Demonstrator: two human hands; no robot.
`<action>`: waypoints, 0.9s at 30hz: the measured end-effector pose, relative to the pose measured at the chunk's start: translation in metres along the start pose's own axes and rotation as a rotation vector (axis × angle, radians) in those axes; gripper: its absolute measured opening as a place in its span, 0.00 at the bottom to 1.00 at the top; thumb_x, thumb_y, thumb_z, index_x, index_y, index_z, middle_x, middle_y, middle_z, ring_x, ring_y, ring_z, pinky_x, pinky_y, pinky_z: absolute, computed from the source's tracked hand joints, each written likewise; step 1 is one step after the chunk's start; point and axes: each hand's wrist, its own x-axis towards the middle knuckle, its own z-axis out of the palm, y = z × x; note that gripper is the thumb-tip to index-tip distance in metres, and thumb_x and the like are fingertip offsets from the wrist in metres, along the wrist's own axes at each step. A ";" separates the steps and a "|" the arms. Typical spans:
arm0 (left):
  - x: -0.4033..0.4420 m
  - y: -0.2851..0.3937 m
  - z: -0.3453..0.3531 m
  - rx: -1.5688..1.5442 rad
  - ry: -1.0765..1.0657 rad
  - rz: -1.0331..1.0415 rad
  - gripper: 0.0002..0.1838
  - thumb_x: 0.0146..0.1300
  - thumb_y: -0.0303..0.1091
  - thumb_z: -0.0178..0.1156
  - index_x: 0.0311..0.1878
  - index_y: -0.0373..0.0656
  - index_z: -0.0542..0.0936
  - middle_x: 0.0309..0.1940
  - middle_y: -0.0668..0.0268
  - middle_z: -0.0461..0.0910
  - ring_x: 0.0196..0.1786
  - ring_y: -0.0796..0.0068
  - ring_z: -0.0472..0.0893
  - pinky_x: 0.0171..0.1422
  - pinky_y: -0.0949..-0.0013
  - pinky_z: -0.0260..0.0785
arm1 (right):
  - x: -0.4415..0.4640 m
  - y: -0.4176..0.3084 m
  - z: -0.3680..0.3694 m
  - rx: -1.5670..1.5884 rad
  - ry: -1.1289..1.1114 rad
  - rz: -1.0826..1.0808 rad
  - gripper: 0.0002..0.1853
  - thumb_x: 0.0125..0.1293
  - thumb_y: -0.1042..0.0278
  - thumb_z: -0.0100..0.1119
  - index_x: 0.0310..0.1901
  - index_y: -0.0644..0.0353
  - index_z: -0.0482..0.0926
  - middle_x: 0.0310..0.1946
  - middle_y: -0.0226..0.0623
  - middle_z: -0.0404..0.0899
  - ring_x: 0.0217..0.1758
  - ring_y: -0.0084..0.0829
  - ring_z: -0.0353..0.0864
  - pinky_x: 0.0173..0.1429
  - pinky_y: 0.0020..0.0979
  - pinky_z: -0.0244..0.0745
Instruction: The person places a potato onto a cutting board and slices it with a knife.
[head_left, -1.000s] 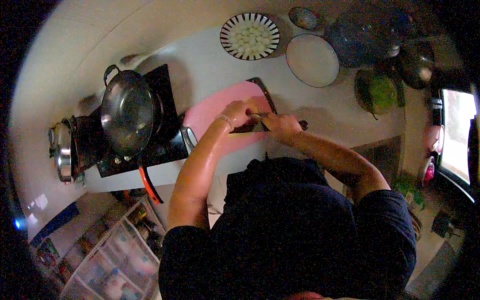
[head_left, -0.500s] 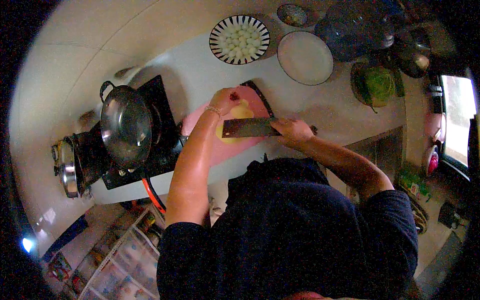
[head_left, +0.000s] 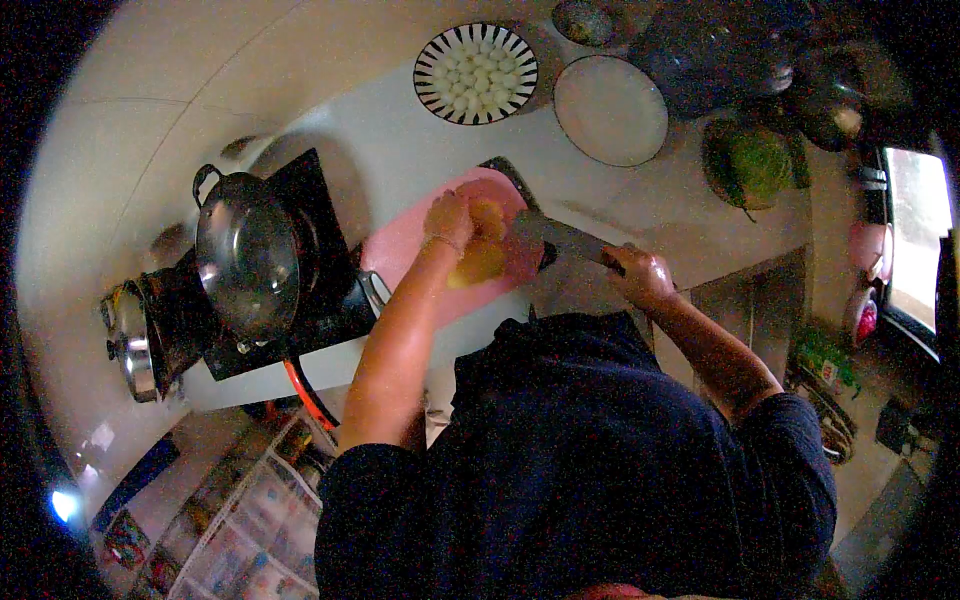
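My right hand (head_left: 643,279) is closed round the handle of a cleaver (head_left: 565,243), whose broad blade reaches left over the right end of the pink cutting board (head_left: 395,245). Pale yellow pieces (head_left: 477,263), which look like a peeled vegetable, lie on the board left of the blade. One more rounded yellow piece (head_left: 487,216) is beside the fingers of my left hand (head_left: 449,218). That hand rests over the board with its fingers curled; what they grip, if anything, cannot be made out.
A wok (head_left: 247,255) sits on the black cooktop (head_left: 330,215) at the left, near a lidded steel pot (head_left: 135,340). Behind the board stand a striped plate (head_left: 425,75) of small white balls and a pale round plate (head_left: 610,110). Green vegetables (head_left: 757,170) lie right.
The cleaver has moved right, away from over the yellow pieces, and its blade has turned to slant. My left hand has shifted slightly down and left, uncovering more of the board.
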 end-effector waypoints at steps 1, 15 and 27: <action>0.003 -0.009 0.017 -0.006 -0.006 -0.061 0.17 0.60 0.37 0.52 0.51 0.40 0.74 0.47 0.51 0.76 0.49 0.50 0.76 0.54 0.56 0.70 | 0.000 -0.001 -0.001 0.019 0.031 0.001 0.18 0.54 0.63 0.58 0.49 0.54 0.76 0.39 0.41 0.77 0.40 0.45 0.79 0.43 0.41 0.75; 0.015 -0.051 -0.043 0.107 -0.474 0.027 0.13 0.47 0.37 0.63 0.36 0.43 0.83 0.35 0.58 0.82 0.38 0.63 0.81 0.41 0.61 0.72 | 0.001 -0.012 -0.013 0.126 0.146 0.027 0.17 0.58 0.63 0.54 0.51 0.49 0.75 0.37 0.44 0.77 0.39 0.48 0.78 0.42 0.44 0.75; 0.031 -0.012 -0.017 -0.590 -0.450 0.006 0.14 0.55 0.33 0.57 0.45 0.44 0.79 0.41 0.61 0.79 0.44 0.64 0.77 0.48 0.61 0.71 | 0.003 -0.006 -0.006 0.126 0.164 0.048 0.15 0.55 0.66 0.59 0.44 0.59 0.78 0.38 0.43 0.78 0.39 0.45 0.79 0.43 0.38 0.75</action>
